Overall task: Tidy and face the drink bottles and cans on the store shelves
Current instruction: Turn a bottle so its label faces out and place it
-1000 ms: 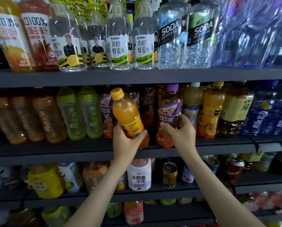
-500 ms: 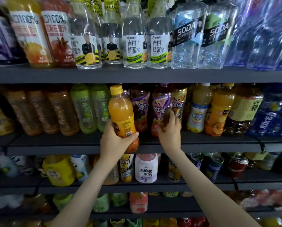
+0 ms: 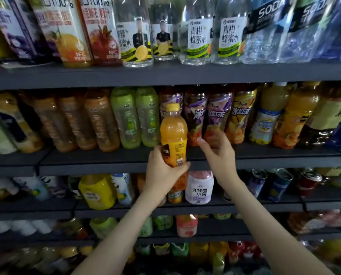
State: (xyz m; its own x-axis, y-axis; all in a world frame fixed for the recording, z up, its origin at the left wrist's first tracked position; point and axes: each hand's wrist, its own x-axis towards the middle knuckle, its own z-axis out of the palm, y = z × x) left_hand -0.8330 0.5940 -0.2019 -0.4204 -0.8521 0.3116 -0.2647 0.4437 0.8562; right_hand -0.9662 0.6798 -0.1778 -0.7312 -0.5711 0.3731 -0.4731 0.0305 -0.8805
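Orange juice bottle [image 3: 173, 133] is held upright in the left hand [image 3: 163, 173], gripped round its lower half with the thumb wrapped across the front below the label. The bottle is kept out in front of the middle shelf [image 3: 106, 161], its base hanging below the shelf edge and its yellow cap [image 3: 173, 107] level with the row of bottles behind. The right hand [image 3: 220, 155] is raised just beside it, cupped round the base of a purple-label tea bottle [image 3: 217, 114] that stands on the middle shelf; thumb is seen on the bottle's left side, fingers curled behind. The two hands are close but apart. Two green bottles [image 3: 126, 118] are lined up to the left of the juice bottle, with amber bottles further left, blurred. More purple and yellow-label tea bottles are packed on either side of the held one. Clear bottles [image 3: 197, 36] with white labels are ranged on the top shelf [image 3: 165, 74]. On the shelf below, a white bottle [image 3: 199, 187] is seen between the forearms, and cans [image 3: 278, 183] are tilted to the right.
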